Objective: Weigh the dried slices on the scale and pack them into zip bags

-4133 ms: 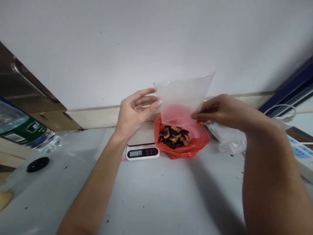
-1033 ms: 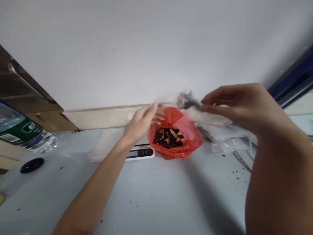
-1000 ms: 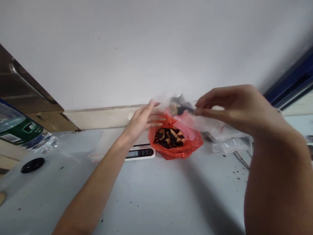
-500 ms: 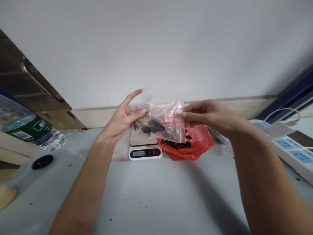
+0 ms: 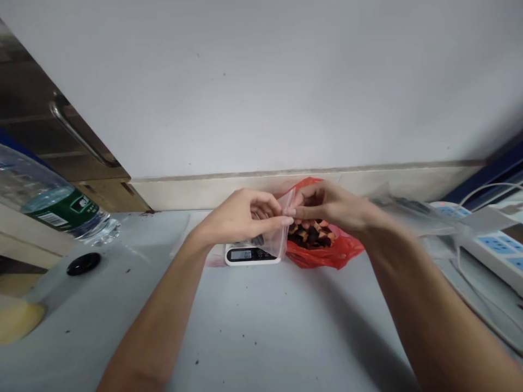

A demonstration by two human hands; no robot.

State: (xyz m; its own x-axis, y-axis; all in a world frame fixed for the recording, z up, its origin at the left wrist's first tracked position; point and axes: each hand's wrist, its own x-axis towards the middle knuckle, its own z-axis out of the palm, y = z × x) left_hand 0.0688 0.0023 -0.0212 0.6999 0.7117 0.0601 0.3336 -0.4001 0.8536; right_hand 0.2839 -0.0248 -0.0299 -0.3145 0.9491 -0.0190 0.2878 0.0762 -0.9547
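Both hands pinch the top edge of a clear zip-lock bag (image 5: 280, 239) with dark pieces inside, mostly hidden behind my fingers. My left hand (image 5: 249, 218) closes its thumb and fingers on the edge from the left. From the right, my right hand (image 5: 322, 207) grips the same edge close beside it. Beneath the bag stands a white digital scale (image 5: 253, 260), its display reading 0.0. Right of the scale lies an open red plastic bag (image 5: 341, 249) holding dark and orange-brown dried pieces (image 5: 311, 236), partly under my right hand.
At the left lies a water bottle (image 5: 65, 209) with a green label, near a black oval object (image 5: 84, 264). A yellowish object (image 5: 22, 321) sits at the left edge. Another clear bag (image 5: 412, 212) and a power strip (image 5: 496, 245) with cables are at the right. A wall (image 5: 286, 98) rises behind.
My left hand has moved right to the bag's edge, fingers now closed beside my right hand. The bag, earlier stretched out flat between both hands, now hangs lower, mostly behind my left hand.
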